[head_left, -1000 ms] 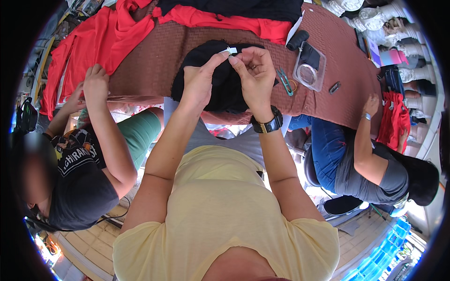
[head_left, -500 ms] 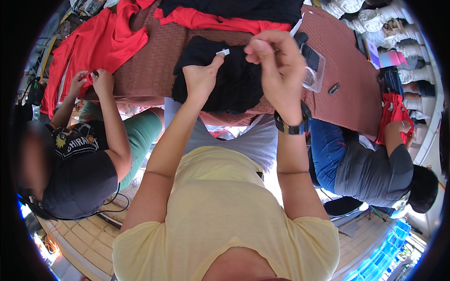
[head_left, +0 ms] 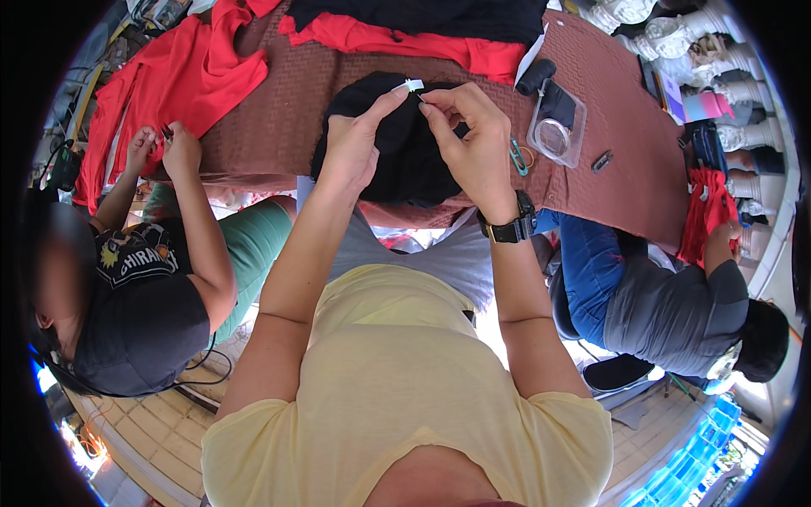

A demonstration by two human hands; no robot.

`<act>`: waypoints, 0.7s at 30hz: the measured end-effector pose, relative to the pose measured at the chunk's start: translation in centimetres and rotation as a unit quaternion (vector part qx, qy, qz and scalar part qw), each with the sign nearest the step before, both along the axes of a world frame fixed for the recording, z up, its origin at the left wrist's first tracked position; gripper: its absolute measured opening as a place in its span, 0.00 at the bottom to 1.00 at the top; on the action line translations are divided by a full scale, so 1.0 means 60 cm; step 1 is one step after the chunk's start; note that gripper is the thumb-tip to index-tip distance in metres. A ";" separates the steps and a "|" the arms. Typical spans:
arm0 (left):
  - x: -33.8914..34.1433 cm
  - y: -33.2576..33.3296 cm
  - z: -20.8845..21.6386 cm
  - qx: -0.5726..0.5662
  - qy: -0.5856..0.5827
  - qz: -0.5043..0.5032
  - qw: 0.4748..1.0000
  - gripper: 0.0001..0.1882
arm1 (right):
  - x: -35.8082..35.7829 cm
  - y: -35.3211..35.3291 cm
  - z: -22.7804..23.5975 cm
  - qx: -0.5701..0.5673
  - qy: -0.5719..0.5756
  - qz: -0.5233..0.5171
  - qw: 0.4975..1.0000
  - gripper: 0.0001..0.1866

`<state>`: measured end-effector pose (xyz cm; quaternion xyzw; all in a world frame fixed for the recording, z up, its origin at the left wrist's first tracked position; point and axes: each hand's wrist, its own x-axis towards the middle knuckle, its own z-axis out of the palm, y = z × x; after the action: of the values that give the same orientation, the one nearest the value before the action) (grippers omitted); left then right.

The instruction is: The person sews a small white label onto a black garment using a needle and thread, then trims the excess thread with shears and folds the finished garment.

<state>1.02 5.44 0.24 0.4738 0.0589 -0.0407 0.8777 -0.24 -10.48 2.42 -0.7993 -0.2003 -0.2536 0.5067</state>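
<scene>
A black garment (head_left: 414,165) lies bunched at the table's near edge, under both my hands. My left hand (head_left: 353,144) is closed on its cloth, the thumb pressed beside a small white label (head_left: 414,85) at the top. Close to the label, my right hand (head_left: 475,139) pinches a thin needle (head_left: 421,98) between thumb and forefinger. The needle is tiny here, and any thread on it cannot be made out. A black watch is on my right wrist.
On the brown-covered table (head_left: 629,110), green thread snips (head_left: 518,157), a clear plastic box (head_left: 552,135) and a small dark object (head_left: 601,161) lie to the right. Red garments (head_left: 182,72) lie left and ahead. People work on both sides, each handling red cloth.
My right hand has come down and left from its raised place beside the garment to the label. The snips now show. My left hand has shifted slightly, with the label a little higher.
</scene>
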 end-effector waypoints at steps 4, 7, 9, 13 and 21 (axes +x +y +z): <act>0.000 0.001 0.002 -0.008 -0.005 -0.007 1.000 0.14 | -0.001 0.004 -0.001 -0.011 -0.001 -0.012 1.000 0.07; 0.000 0.003 0.000 -0.007 -0.020 -0.007 1.000 0.14 | -0.001 0.006 -0.003 -0.011 0.002 -0.013 1.000 0.07; 0.000 0.001 0.000 -0.008 -0.028 -0.003 1.000 0.13 | 0.000 0.005 -0.003 -0.013 -0.002 -0.012 1.000 0.07; -0.003 0.000 0.000 -0.012 -0.038 0.005 0.999 0.12 | -0.001 0.007 -0.005 -0.017 -0.008 -0.014 1.000 0.08; -0.005 -0.003 -0.002 -0.002 -0.055 0.012 0.998 0.11 | -0.001 0.005 -0.005 -0.021 -0.008 -0.003 1.000 0.09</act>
<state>0.74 5.25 0.11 0.4732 0.0163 -0.0038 0.8808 -0.29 -10.18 2.09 -0.8084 -0.2071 -0.2576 0.4871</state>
